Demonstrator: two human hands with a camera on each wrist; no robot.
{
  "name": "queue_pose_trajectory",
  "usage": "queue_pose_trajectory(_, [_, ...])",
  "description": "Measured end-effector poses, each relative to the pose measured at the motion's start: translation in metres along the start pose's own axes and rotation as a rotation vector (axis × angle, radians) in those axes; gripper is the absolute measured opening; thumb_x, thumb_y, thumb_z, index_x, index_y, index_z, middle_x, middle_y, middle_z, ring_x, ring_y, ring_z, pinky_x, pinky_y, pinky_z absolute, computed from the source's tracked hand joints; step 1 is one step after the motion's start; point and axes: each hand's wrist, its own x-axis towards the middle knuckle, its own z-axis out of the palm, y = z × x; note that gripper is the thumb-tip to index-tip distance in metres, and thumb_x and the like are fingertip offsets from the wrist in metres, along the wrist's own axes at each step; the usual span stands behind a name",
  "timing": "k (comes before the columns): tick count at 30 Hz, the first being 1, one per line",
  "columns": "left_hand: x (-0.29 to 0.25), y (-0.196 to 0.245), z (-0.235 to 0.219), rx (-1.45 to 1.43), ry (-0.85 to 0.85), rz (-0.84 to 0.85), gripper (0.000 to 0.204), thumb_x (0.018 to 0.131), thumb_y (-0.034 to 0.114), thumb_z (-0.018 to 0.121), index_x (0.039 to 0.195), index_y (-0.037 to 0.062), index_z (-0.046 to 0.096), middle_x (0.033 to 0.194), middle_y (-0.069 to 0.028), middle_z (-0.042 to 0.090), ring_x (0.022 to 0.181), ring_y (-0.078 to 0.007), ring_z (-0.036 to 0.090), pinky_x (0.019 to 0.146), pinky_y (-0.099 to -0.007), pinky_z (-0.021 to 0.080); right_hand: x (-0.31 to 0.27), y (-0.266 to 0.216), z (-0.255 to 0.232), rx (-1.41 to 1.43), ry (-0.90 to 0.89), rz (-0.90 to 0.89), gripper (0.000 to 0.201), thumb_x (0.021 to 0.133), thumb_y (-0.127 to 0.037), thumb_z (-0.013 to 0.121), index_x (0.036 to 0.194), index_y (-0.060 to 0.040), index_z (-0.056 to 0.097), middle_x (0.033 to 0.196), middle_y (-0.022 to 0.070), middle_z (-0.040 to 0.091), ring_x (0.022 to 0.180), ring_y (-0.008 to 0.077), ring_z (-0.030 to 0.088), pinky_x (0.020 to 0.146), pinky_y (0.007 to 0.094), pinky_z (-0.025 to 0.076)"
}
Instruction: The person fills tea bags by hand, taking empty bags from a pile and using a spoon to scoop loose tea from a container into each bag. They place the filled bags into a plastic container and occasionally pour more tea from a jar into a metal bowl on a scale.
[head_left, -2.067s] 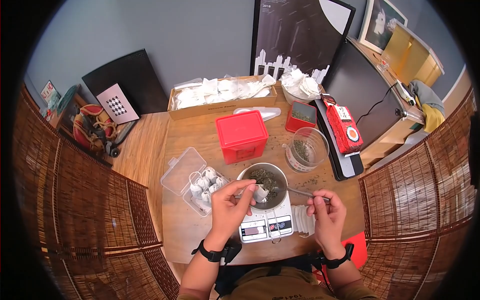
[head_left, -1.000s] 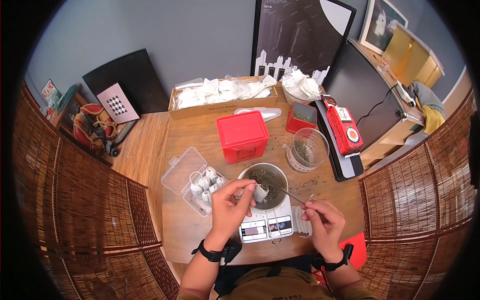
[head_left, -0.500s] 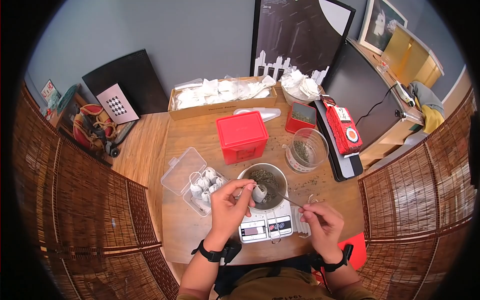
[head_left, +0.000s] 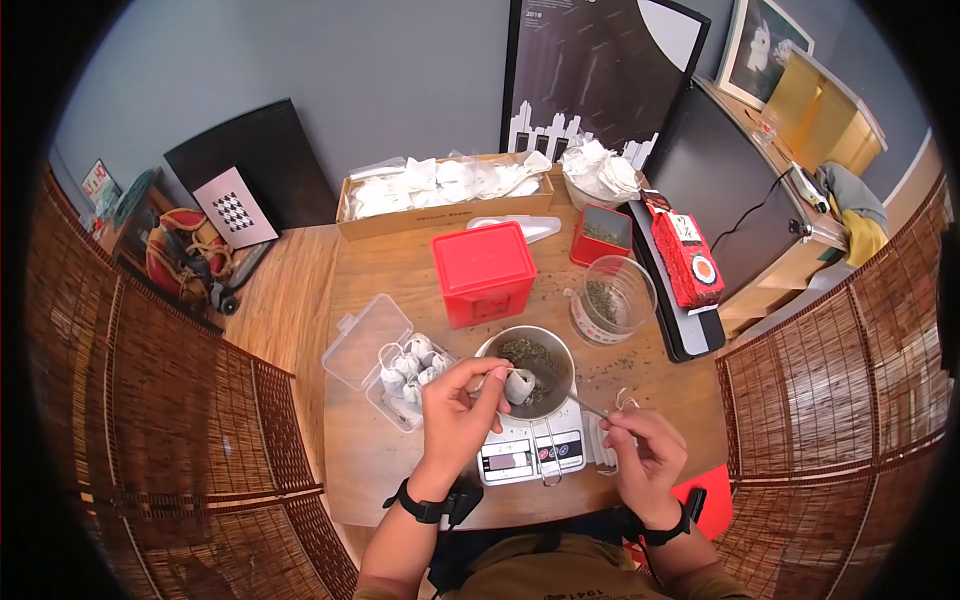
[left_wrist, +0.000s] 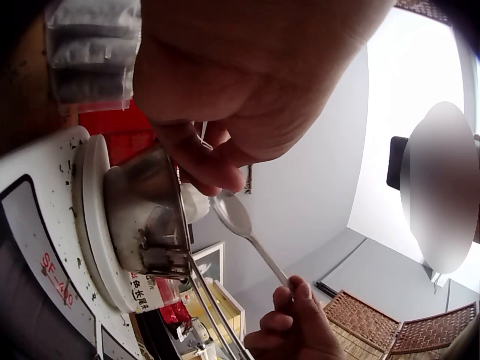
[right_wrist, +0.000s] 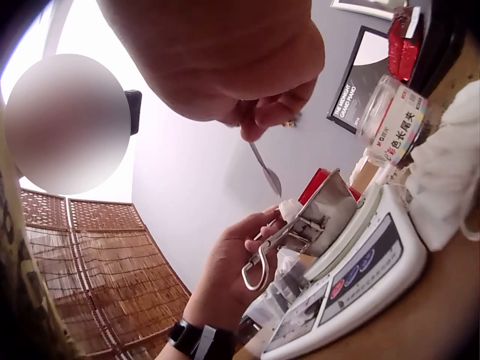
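Observation:
My left hand [head_left: 462, 408] pinches a small white tea bag [head_left: 520, 388] by its top edge, over the near left side of a metal pot. Dried leaves [head_left: 525, 352] lie in that pot [head_left: 566, 372], which stands on a white kitchen scale [head_left: 500, 446]. In my right hand [head_left: 650, 455] the handle of a metal spoon [left_wrist: 234, 214] is held between thumb and fingers. The spoon's bowl is close to the bag in the left wrist view, and no leaves show on it. Flat white bags [head_left: 604, 440] lie beside the scale, partly behind my right hand.
Several filled bags [head_left: 410, 365] sit in an open clear plastic box at left. Behind the pot stand a red tin [head_left: 485, 275], a clear jar [head_left: 640, 300] and a smaller red tin [head_left: 603, 250] with leaves. A cardboard box [head_left: 440, 215] of white bags lies farther back.
The spoon went from the bag down to the leaves, back up to the bag, and now has drawn away rightward. The bag looks rounder than before. My left hand stays nearly still.

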Motion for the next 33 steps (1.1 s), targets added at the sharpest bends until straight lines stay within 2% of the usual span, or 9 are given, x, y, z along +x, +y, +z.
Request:
queue_pose_trajectory(3, [-0.001, 0.000, 0.001, -0.016, -0.006, -0.005, 0.013, 0.107, 0.001, 0.067, 0.116, -0.0048, 0.075, 0.100, -0.0098, 0.077, 0.071, -0.0091, 0.070, 0.049, -0.0222, 0.054, 0.002, 0.001, -0.001, -0.053, -0.097, -0.011, 0.015, 0.100, 0.008, 0.072, 0.115, 0.0059, 0.074, 0.100, 0.0170, 0.079, 0.078, 0.0156, 0.073, 0.072, 0.0274, 0.057])
queue_pose_trajectory(5, [-0.001, 0.000, 0.000, -0.030, -0.004, -0.008, 0.012, 0.107, 0.001, 0.067, 0.115, -0.0047, 0.074, 0.099, -0.0093, 0.077, 0.070, -0.0086, 0.070, 0.049, -0.0220, 0.053, 0.002, -0.003, 0.004, 0.079, 0.068, 0.165, 0.010, 0.102, 0.005, 0.072, 0.112, 0.0073, 0.074, 0.096, 0.0162, 0.080, 0.076, 0.0141, 0.073, 0.071, 0.0263, 0.057])
queue_pose_trajectory(12, [-0.004, 0.002, 0.001, 0.023, -0.034, 0.067, 0.006, 0.107, -0.002, 0.062, 0.109, -0.0038, 0.068, 0.098, -0.0120, 0.076, 0.066, -0.0096, 0.068, 0.047, -0.0216, 0.050, 0.009, 0.003, -0.003, -0.018, -0.051, 0.166, 0.009, 0.104, 0.000, 0.073, 0.109, 0.0071, 0.074, 0.090, 0.0124, 0.080, 0.074, 0.0135, 0.075, 0.069, 0.0263, 0.058])
queue_pose_trajectory(17, [-0.005, 0.000, -0.002, -0.025, 0.010, 0.144, 0.006, 0.107, -0.002, 0.062, 0.109, -0.0037, 0.067, 0.099, -0.0138, 0.076, 0.064, -0.0102, 0.066, 0.047, -0.0216, 0.049, 0.009, 0.008, 0.011, 0.033, -0.131, 0.217, 0.010, 0.103, -0.002, 0.075, 0.108, 0.0066, 0.075, 0.094, 0.0121, 0.081, 0.076, 0.0137, 0.078, 0.069, 0.0260, 0.061])
queue_pose_trajectory(19, [-0.004, -0.002, -0.005, -0.082, 0.048, 0.192, 0.008, 0.108, -0.001, 0.063, 0.111, -0.0052, 0.068, 0.101, -0.0135, 0.076, 0.068, -0.0094, 0.069, 0.049, -0.0215, 0.052, 0.007, 0.011, 0.013, 0.014, -0.120, 0.212, 0.010, 0.103, -0.001, 0.075, 0.109, 0.0071, 0.076, 0.094, 0.0123, 0.081, 0.076, 0.0136, 0.078, 0.069, 0.0258, 0.061])
queue_pose_trajectory(24, [-0.004, -0.002, -0.005, -0.107, 0.062, 0.194, 0.007, 0.108, -0.002, 0.062, 0.110, -0.0055, 0.068, 0.100, -0.0143, 0.076, 0.067, -0.0101, 0.068, 0.049, -0.0220, 0.052, 0.007, 0.016, 0.019, -0.015, -0.076, 0.197, 0.013, 0.102, 0.001, 0.075, 0.113, 0.0089, 0.077, 0.094, 0.0130, 0.081, 0.076, 0.0132, 0.077, 0.069, 0.0252, 0.061])
queue_pose_trajectory(27, [-0.004, -0.001, -0.003, -0.101, 0.060, 0.200, 0.006, 0.108, -0.001, 0.062, 0.109, -0.0050, 0.067, 0.099, -0.0155, 0.075, 0.064, -0.0104, 0.066, 0.048, -0.0221, 0.050, 0.008, 0.017, 0.022, 0.028, -0.089, 0.256, 0.016, 0.102, 0.001, 0.075, 0.117, 0.0090, 0.076, 0.098, 0.0129, 0.081, 0.079, 0.0135, 0.077, 0.070, 0.0257, 0.061])
queue_pose_trajectory(29, [-0.003, 0.000, -0.002, -0.086, 0.067, 0.206, 0.006, 0.109, 0.001, 0.062, 0.108, -0.0043, 0.066, 0.098, -0.0164, 0.075, 0.062, -0.0107, 0.064, 0.046, -0.0221, 0.048, 0.005, 0.026, 0.023, 0.185, -0.057, 0.388, 0.017, 0.104, 0.001, 0.073, 0.119, 0.0080, 0.075, 0.103, 0.0123, 0.080, 0.082, 0.0137, 0.076, 0.073, 0.0259, 0.060])
queue_pose_trajectory(33, [-0.004, 0.001, -0.002, -0.090, 0.028, 0.176, 0.007, 0.108, 0.000, 0.062, 0.109, -0.0052, 0.067, 0.098, -0.0169, 0.075, 0.064, -0.0122, 0.067, 0.047, -0.0231, 0.051, -0.001, 0.031, 0.017, 0.244, -0.004, 0.379, 0.018, 0.107, 0.000, 0.071, 0.123, 0.0065, 0.073, 0.106, 0.0126, 0.080, 0.083, 0.0135, 0.074, 0.074, 0.0260, 0.059])
